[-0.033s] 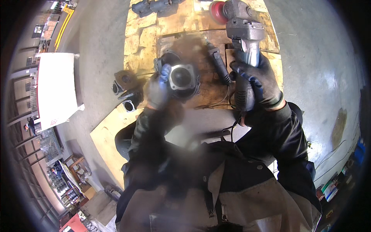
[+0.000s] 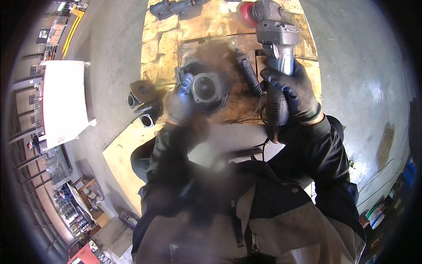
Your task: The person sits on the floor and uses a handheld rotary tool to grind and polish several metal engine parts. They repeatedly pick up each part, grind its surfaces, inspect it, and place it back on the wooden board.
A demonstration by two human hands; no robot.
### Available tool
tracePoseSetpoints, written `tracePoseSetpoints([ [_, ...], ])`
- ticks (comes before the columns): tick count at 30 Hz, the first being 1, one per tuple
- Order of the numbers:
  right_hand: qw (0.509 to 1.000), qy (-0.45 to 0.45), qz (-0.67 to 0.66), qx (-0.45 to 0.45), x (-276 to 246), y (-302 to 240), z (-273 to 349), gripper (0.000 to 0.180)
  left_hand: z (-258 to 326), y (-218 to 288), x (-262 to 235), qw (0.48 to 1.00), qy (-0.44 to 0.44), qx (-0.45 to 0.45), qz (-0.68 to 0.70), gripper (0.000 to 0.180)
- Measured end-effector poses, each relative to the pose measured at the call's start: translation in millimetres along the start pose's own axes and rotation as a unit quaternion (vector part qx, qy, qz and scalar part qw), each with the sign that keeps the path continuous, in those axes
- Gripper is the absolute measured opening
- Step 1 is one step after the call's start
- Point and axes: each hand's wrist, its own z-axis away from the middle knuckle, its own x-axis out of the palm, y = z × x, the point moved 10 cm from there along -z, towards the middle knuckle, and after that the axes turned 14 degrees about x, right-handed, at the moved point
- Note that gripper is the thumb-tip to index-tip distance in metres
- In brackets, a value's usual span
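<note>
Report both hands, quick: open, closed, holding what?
Left hand: closed on the left side of the metal casting.
Right hand: closed around the grinder.

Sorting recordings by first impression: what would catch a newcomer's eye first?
Probably the grey metal angle grinder with a red round head, upper right, held in the dark-gloved right grip. Next, the square-faced grey metal casting near the centre, its left edge touched by the gloved left grip. A large white rectangular panel glares at far left.
</note>
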Motion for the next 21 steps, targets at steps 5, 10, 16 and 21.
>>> tracePoseSetpoints([
  [5, 0.998, 0.02, 0.059, -0.026, -4.6, -3.8, 1.2, 0.044, 24.6, -65.8, 59.9, 0.959, -0.059, -0.078, 0.267, 0.04],
  [10, 0.999, 0.031, 0.033, 0.0, -10.4, -0.3, 5.2, 0.045, 9.8, -124.6, 53.7, 0.986, -0.087, 0.142, -0.01, 0.024],
  [16, 0.998, 0.045, -0.031, 0.044, -17.2, 8.7, 8.9, 0.046, -13.0, -143.8, 1.4, 0.978, -0.015, 0.091, -0.188, 0.024],
  [21, 0.998, 0.048, 0.011, 0.029, -15.8, 3.9, 12.0, 0.044, -34.4, -100.4, -42.3, 0.972, 0.083, 0.125, -0.181, 0.028],
])
